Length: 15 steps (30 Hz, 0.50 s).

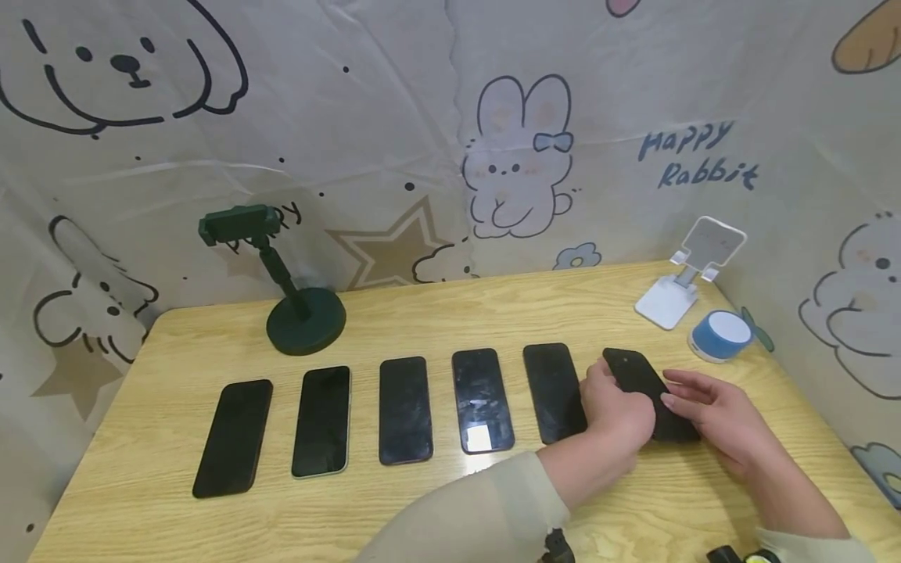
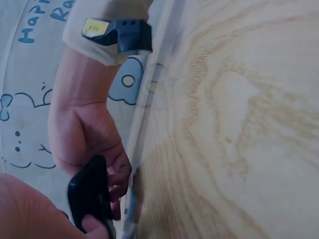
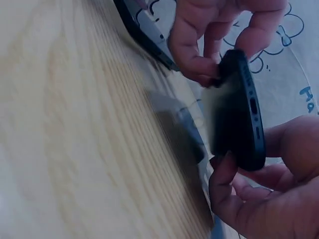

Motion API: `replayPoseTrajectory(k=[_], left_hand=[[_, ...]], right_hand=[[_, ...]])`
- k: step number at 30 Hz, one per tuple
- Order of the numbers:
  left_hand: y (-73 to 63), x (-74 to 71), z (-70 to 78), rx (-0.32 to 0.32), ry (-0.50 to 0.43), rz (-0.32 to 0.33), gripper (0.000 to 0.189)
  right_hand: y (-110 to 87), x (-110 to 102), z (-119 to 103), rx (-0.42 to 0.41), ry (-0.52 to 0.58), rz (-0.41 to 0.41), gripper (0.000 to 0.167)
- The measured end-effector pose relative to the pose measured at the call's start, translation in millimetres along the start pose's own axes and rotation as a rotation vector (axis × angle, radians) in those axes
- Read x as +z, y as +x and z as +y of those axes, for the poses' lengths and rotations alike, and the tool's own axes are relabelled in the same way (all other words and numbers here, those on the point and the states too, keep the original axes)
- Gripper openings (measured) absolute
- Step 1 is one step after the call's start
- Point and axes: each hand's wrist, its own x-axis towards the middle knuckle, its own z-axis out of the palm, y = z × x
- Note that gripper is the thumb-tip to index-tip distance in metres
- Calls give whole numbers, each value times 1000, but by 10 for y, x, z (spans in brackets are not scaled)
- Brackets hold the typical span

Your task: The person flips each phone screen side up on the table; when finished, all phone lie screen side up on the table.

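Observation:
A black smartphone [image 1: 639, 379] is held just above the tabletop at the right end of a row of phones. My left hand [image 1: 618, 410] pinches its left edge, and the fingers of my right hand [image 1: 719, 416] hold its right edge. In the right wrist view the phone [image 3: 254, 119] is tilted, its charging-port end towards the camera, with a hand on either side. Part of it is hidden by the left hand in the head view. The nearest phone [image 1: 554, 391] lies flat, screen up, just left of my left hand.
More dark phones, among them one with a light reflection [image 1: 482, 403] and one at far left [image 1: 232, 438], lie along the wooden table [image 1: 450, 313]. Behind stand a dark green phone stand [image 1: 306, 320], a white phone stand [image 1: 667, 301] and a blue-and-white round device [image 1: 719, 336].

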Motion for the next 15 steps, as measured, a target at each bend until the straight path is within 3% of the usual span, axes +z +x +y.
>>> replayPoseTrajectory(k=[4, 11, 15], left_hand=[[16, -42, 37, 1, -65, -9, 48], [12, -91, 99, -9, -151, -72, 28], [7, -109, 115, -1, -175, -102, 18]], right_hand=[[-46, 29, -2, 9, 207, -35, 55], [-125, 130, -69, 37, 342, -98, 59], [-151, 152, -115, 6, 444, -160, 41]])
